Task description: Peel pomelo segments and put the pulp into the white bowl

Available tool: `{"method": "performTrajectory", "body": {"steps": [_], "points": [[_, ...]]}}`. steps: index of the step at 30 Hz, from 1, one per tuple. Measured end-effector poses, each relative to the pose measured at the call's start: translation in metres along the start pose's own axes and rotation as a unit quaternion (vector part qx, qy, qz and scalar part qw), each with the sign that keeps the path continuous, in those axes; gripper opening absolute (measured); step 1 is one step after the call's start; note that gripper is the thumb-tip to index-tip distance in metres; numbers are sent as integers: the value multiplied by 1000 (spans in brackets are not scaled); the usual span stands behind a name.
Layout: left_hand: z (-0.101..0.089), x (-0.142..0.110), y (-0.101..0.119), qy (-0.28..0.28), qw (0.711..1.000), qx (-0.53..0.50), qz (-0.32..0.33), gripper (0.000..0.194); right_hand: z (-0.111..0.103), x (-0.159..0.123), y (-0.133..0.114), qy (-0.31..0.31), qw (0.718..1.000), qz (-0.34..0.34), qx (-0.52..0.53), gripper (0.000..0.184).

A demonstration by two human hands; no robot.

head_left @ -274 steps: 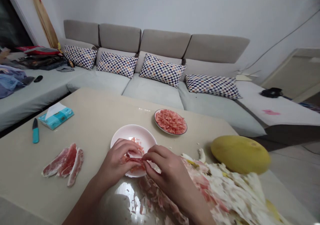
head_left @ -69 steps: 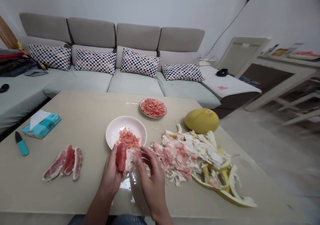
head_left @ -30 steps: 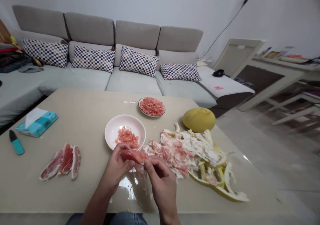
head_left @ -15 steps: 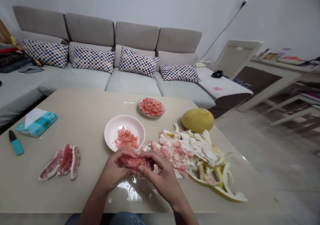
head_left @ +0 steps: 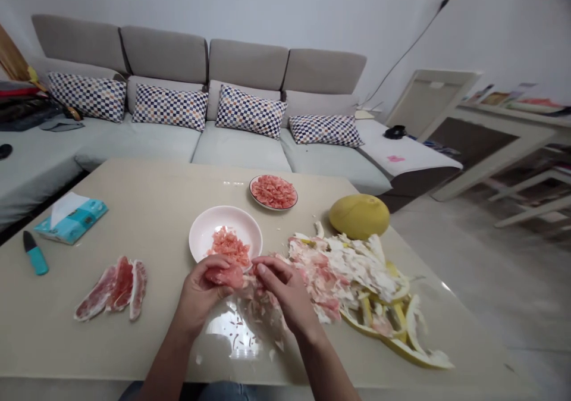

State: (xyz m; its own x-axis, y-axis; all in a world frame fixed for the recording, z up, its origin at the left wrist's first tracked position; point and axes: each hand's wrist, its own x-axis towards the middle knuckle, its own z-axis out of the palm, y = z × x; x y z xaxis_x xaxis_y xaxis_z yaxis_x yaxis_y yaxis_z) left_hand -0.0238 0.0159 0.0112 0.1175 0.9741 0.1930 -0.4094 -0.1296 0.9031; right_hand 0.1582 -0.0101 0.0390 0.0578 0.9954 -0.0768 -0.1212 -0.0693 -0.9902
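My left hand is closed around a peeled pink pomelo segment, held just in front of the white bowl. Close by on the right, my right hand has thumb and forefinger pinched together; whatever sits between them is too small to make out. Small pieces of pomelo flesh lie inside the bowl. Behind it, a dark-rimmed plate is heaped with more flesh. Several unpeeled pomelo segments lie at the left. Torn membrane and white pith are piled beside my right hand.
A whole yellow pomelo stands behind the pile, and cut rind reaches toward the table's right edge. At the far left are a teal-handled knife and a tissue pack. A sofa lines the table's far side.
Half a second ago both hands were on the segment; my right hand has since drawn slightly right, off it. Earlier, pale membrane hung from the segment. The view has shifted since the oldest frame.
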Motion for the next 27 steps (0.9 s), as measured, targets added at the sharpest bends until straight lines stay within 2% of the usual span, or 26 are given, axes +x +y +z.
{"method": "performTrajectory", "body": {"steps": [3, 8, 13, 17, 19, 22, 27], "points": [[-3, 1, 1, 67, 997, -27, -38, 33, -1, 12, 4, -21, 998, 17, 61, 27], [0, 2, 2, 121, 978, -108, -133, 41, 2, 27, 2, -80, 992, 57, 82, 32], [-1, 5, 2, 142, 974, -126, -126, 38, 7, 38, -3, -93, 992, 37, 77, 34], [0, 6, 5, 144, 975, -107, -128, 40, 4, 45, -3, -97, 995, 0, 3, 34], [2, 5, 6, 151, 976, -92, -130, 44, 3, 48, -3, -68, 991, -57, -96, 31], [4, 4, 4, 155, 978, -60, -126, 49, 5, 51, -5, -24, 966, -149, -211, 27], [5, 3, 2, 119, 984, -44, -129, 51, 19, 42, -9, -85, 965, -145, -203, 26]]}}
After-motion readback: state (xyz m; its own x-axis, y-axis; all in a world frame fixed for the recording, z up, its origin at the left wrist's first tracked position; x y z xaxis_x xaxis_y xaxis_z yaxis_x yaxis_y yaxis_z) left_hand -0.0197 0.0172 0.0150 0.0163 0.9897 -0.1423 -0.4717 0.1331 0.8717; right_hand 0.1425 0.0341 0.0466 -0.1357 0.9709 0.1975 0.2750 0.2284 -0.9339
